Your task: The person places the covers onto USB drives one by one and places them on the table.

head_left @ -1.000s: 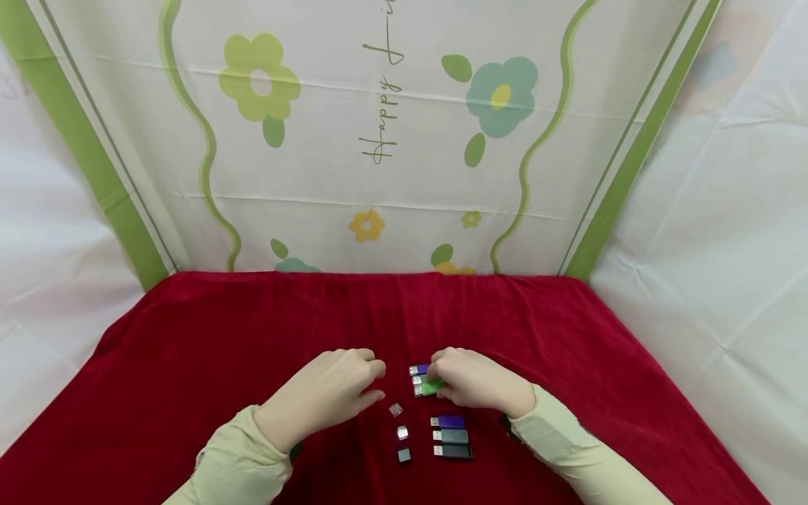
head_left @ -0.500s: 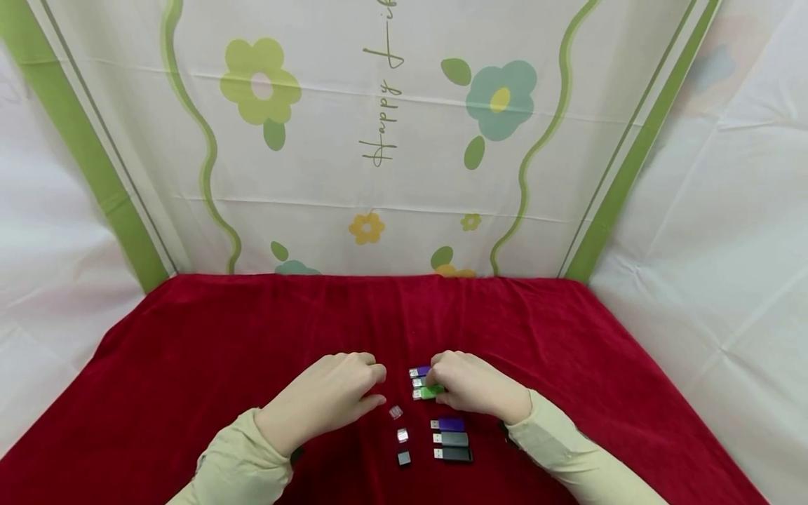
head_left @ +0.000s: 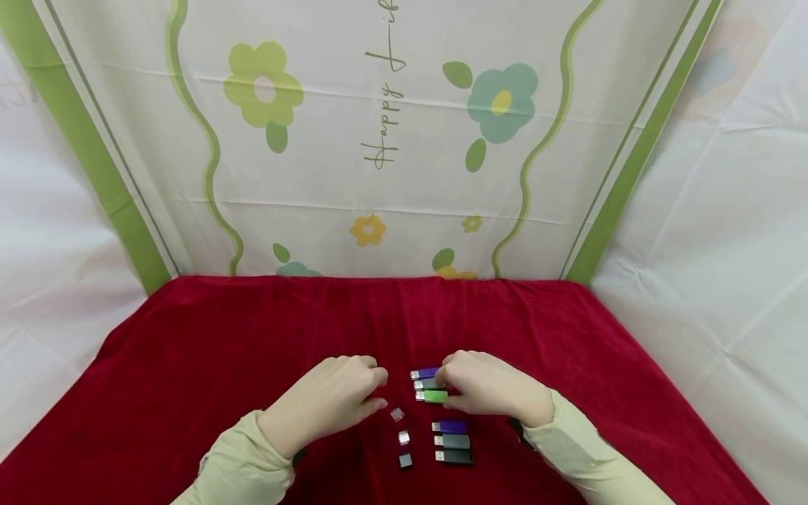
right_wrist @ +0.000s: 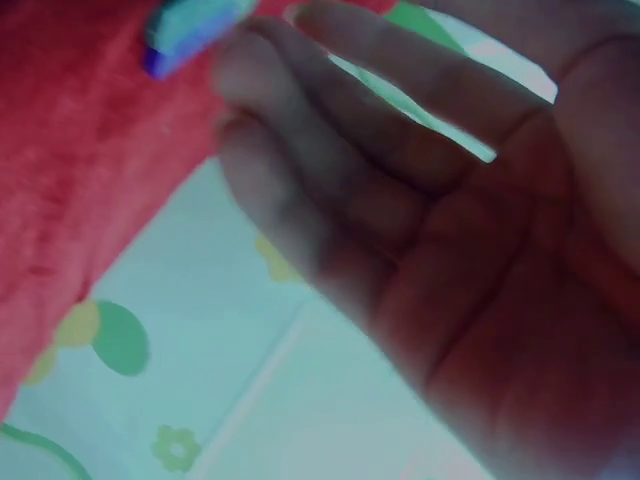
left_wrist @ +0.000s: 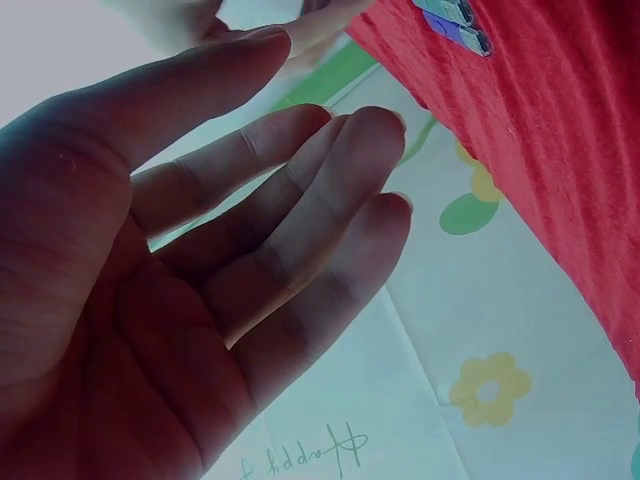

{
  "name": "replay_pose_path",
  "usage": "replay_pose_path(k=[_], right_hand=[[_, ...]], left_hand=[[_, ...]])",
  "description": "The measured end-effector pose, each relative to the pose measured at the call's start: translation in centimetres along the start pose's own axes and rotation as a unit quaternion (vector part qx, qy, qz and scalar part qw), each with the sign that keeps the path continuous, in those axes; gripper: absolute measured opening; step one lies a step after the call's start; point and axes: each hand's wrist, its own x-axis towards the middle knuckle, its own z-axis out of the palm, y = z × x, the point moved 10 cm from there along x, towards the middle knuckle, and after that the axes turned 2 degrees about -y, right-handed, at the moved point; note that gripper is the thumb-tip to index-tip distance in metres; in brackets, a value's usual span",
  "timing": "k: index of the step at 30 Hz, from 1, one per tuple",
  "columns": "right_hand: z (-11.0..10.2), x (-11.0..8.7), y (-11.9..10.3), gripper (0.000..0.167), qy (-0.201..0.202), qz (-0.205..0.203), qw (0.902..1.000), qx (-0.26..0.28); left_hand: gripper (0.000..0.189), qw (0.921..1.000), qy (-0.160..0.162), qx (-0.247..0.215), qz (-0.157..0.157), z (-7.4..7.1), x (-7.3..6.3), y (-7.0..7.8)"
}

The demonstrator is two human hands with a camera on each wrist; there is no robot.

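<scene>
Three USB sticks lie side by side: a purple one (head_left: pixel 426 373), a grey one (head_left: pixel 428 384) and a bright green one (head_left: pixel 434 397). My right hand (head_left: pixel 492 382) is at their right ends, its fingertips overlapping them in the head view. In the right wrist view its fingers are loosely bent, with nothing between them. My left hand (head_left: pixel 328 400) hovers to the left of the sticks, fingers relaxed and holding nothing. Below its thumb lies a small clear cap (head_left: pixel 397 414), followed by another shiny clear cap (head_left: pixel 404 438) and a dark grey one (head_left: pixel 405 461).
Nearer me, a second group of USB sticks lies with bare metal plugs pointing left: purple (head_left: pixel 451 427), grey (head_left: pixel 454 441) and black (head_left: pixel 457 456). Red cloth (head_left: pixel 252 337) covers the table. A white flowered curtain (head_left: pixel 328 161) hangs behind, with white side walls.
My right hand has drawn off to the right, uncovering more of the purple, grey and green sticks. The left hand has stayed nearly still.
</scene>
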Motion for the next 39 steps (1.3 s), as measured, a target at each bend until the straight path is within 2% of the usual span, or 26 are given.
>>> replay_pose_path(k=[4,8,18,23,29,39], right_hand=[[0.2,-0.9,0.0,0.018,-0.05,0.028,0.9976,0.038],[1.0,-1.0,-0.2,0.018,-0.068,0.028,0.9966,0.037],[2.1,-0.3,-0.9,0.022,-0.064,0.018,0.9978,0.007],[2.5,0.0,-1.4,0.03,-0.067,0.001,0.9978,-0.004],[2.7,0.1,-1.7,0.042,-0.047,-0.009,0.9983,-0.033],[3.4,0.4,-1.7,0.045,-0.031,-0.007,0.9964,-0.078]], left_hand=[[0.024,1.0,0.0,-0.004,-0.001,0.0,-0.1,0.0],[0.024,0.9998,-0.011,-0.016,-0.009,0.3,-0.1,-0.1],[0.024,0.9993,-0.022,-0.023,-0.019,0.7,-0.2,0.0],[0.025,0.9991,-0.026,-0.026,-0.019,0.8,-0.2,0.0],[0.026,0.9993,-0.024,-0.026,-0.016,0.9,-0.2,0.1],[0.026,0.999,-0.032,-0.029,-0.013,1.2,-0.2,0.3]])
